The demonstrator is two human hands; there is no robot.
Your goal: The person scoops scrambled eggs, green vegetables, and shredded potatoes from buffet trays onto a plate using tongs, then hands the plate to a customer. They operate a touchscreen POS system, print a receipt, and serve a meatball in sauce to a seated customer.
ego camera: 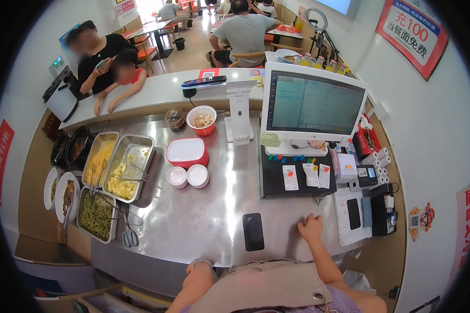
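Note:
My right hand [311,227] rests on the stainless steel counter [203,223], its fingers loosely curled, between a black smartphone [253,232] lying on the metal and papers with a second phone [353,214] on the right. At the counter's front edge is my left hand [197,264], partly hidden by the wrist; its fingers cannot be made out. Above my right hand, slips of paper [290,178] lie pinned on a black box [266,187] below a touchscreen monitor [313,105]. Grey-handled scissors [129,234] lie at the left.
Steel trays of yellow shreds [102,152], yellow chunks [121,184] and green shreds [96,215] stand left. A red lidded container [187,152], small white bowls [176,177] and a tub of garlic [202,120] stand mid-counter. Two people are beyond the raised ledge [156,90]; others sit farther back.

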